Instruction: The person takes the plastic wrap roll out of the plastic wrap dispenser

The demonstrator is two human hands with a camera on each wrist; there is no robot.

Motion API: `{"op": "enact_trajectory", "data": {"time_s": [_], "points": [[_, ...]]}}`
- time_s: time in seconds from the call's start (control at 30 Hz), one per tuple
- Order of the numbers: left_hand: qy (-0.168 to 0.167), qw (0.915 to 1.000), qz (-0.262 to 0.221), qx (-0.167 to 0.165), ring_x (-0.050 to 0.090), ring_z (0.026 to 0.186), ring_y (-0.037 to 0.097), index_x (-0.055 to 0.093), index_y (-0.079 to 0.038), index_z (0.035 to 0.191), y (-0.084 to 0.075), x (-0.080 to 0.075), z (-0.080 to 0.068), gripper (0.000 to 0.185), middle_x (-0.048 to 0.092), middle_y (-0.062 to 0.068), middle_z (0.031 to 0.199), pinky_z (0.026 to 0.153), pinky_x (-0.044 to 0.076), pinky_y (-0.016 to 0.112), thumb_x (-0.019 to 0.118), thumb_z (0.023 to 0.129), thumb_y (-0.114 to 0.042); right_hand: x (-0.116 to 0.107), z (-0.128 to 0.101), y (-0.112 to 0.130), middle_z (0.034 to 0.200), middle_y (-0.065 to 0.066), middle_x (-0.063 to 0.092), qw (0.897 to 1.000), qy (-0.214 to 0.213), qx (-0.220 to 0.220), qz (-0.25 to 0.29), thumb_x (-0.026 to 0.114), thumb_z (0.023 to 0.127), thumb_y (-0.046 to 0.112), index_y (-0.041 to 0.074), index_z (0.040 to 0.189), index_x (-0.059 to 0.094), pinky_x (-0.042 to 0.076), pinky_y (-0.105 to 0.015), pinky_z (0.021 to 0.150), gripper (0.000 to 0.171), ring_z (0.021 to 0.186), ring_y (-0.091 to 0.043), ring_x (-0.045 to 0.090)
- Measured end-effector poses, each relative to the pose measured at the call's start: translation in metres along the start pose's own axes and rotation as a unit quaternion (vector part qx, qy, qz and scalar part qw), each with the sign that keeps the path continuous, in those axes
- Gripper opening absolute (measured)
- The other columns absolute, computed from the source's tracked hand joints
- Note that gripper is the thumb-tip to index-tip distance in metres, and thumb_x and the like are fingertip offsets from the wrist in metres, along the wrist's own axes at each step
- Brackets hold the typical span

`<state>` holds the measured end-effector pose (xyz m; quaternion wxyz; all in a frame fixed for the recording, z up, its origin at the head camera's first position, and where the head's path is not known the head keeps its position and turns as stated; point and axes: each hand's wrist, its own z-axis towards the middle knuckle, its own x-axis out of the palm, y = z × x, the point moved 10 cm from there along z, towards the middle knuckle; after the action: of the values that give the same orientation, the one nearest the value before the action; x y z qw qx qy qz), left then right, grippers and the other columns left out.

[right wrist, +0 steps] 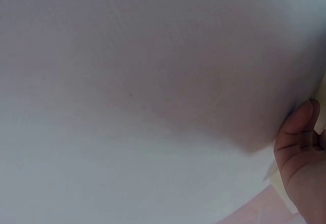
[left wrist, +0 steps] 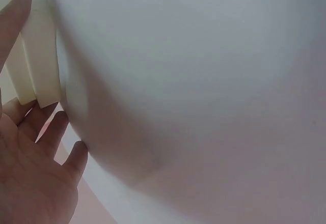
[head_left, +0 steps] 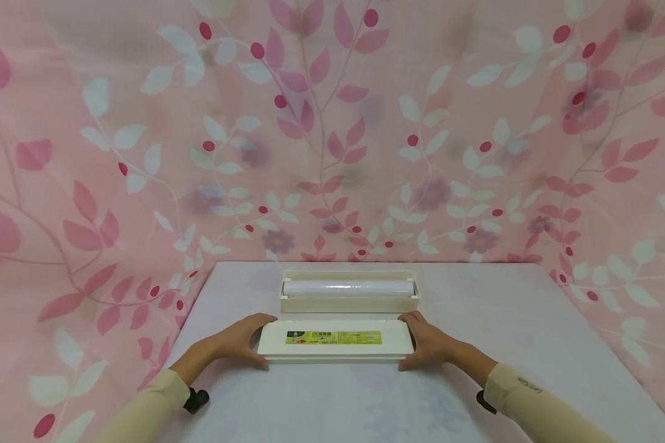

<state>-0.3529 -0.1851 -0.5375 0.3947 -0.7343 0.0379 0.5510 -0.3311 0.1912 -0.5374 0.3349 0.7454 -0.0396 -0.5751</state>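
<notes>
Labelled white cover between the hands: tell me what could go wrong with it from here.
The left hand and right hand grip the labelled white cover at its two ends, so it might tip or slip if one side loosens first. The open box lies just beyond it, so pushing forward could bump the box and perhaps jostle the exposed roll inside.

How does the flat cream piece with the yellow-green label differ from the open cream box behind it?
The flat cream piece bears a yellow-green label; the open cream box shows none. The left hand and right hand grip the piece's ends; neither grips the box. A glossy white roll lies in the box; the piece's top is closed. Both are long rectangles.
</notes>
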Motion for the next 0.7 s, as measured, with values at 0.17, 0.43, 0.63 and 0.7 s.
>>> {"op": "enact_trajectory", "data": {"time_s": [0.17,0.43,0.63,0.7], "points": [[0.01,0.9998,-0.006,-0.018,0.043,0.138,0.032,0.045,-0.011,0.144,0.0019,0.0003,-0.0017,0.102,0.049,0.007,0.146,0.112,0.033,0.06,0.087,0.063,-0.057,0.0003,-0.0014,-0.001,0.137,-0.011,0.041,1.0,-0.004,0.004,-0.002,0.092,0.059,0.051,0.001,0.14,0.038,0.043,-0.046,0.102,0.109,0.118,-0.021,0.046],[-0.001,0.9996,-0.007,-0.028,0.043,0.138,0.034,0.045,-0.011,0.145,0.004,0.0003,-0.0062,0.103,0.049,0.009,0.147,0.112,0.032,0.06,0.088,0.063,-0.056,0.0016,-0.0016,0.0007,0.136,-0.011,0.042,1.0,-0.009,-0.005,-0.002,0.092,0.06,0.051,0.002,0.141,0.038,0.044,-0.047,0.102,0.108,0.117,-0.022,0.047],[0.003,0.9996,-0.001,-0.028,0.042,0.138,0.032,0.045,-0.012,0.145,0.0041,-0.0005,-0.0059,0.103,0.049,0.007,0.147,0.113,0.033,0.059,0.087,0.064,-0.058,0.0035,-0.0012,-0.0034,0.137,-0.01,0.041,1.0,-0.007,0.013,0.003,0.092,0.059,0.052,0.005,0.141,0.038,0.043,-0.048,0.103,0.109,0.116,-0.022,0.047],[0.004,0.9995,-0.001,-0.032,0.042,0.139,0.032,0.045,-0.013,0.145,0.0042,-0.0016,-0.0053,0.102,0.049,0.006,0.147,0.113,0.033,0.06,0.087,0.063,-0.057,0.0032,-0.001,-0.003,0.136,-0.01,0.04,1.0,-0.008,0.011,0.003,0.092,0.059,0.052,0.005,0.141,0.038,0.043,-0.047,0.103,0.108,0.116,-0.023,0.047]]}}
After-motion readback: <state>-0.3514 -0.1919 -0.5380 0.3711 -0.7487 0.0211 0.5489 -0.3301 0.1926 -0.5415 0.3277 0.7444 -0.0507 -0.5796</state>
